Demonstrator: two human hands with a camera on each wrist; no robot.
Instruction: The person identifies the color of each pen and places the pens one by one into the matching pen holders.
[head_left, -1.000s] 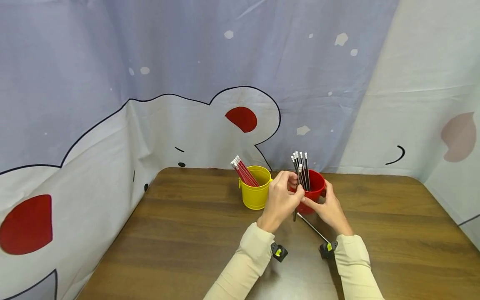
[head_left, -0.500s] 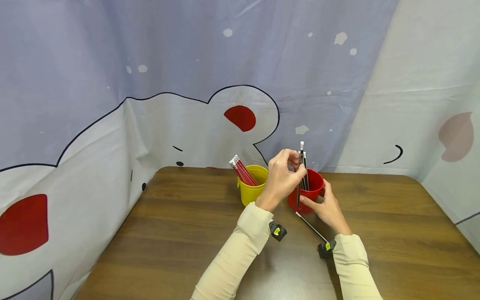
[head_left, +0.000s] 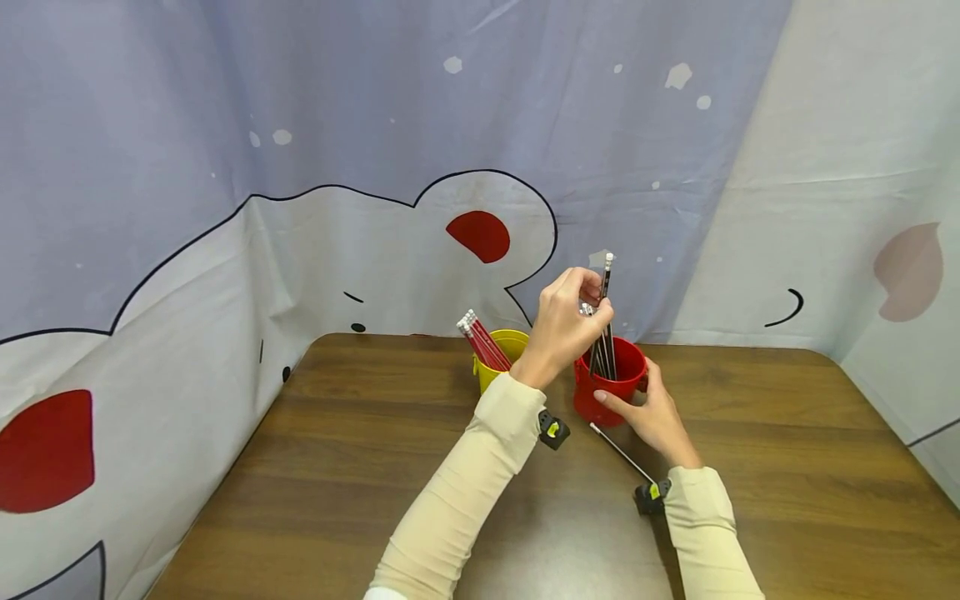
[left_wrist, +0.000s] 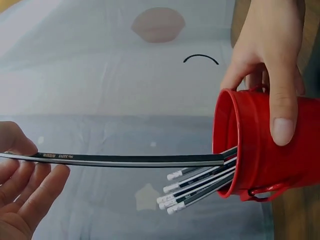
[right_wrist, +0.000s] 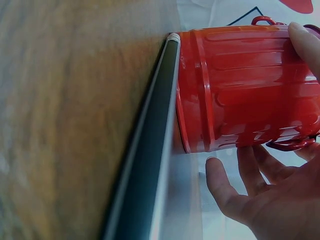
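My left hand [head_left: 562, 323] pinches a black pencil with pale stripes [left_wrist: 130, 160] near its white eraser end, above the red bucket [head_left: 592, 404]. In the left wrist view its lower end reaches the bucket's mouth, beside several similar striped pencils [left_wrist: 197, 192] standing inside, eraser ends out. My right hand [head_left: 660, 421] holds the bucket at its right side, thumb on the front and fingers around toward the rim and handle. On the table before the bucket lies one more striped pencil [head_left: 624, 455]; it looms large in the right wrist view.
Left of the red bucket stands a yellow bucket [head_left: 485, 380], partly behind my left forearm, with several red pencils [head_left: 486, 343] leaning in it. The wooden table [head_left: 360, 467] backs onto a printed cloth [head_left: 360, 258].
My left hand has risen and moved forward with the pencil, from in front of the red bucket to above its mouth. The right hand stays at the bucket; its thumb no longer meets the left hand.
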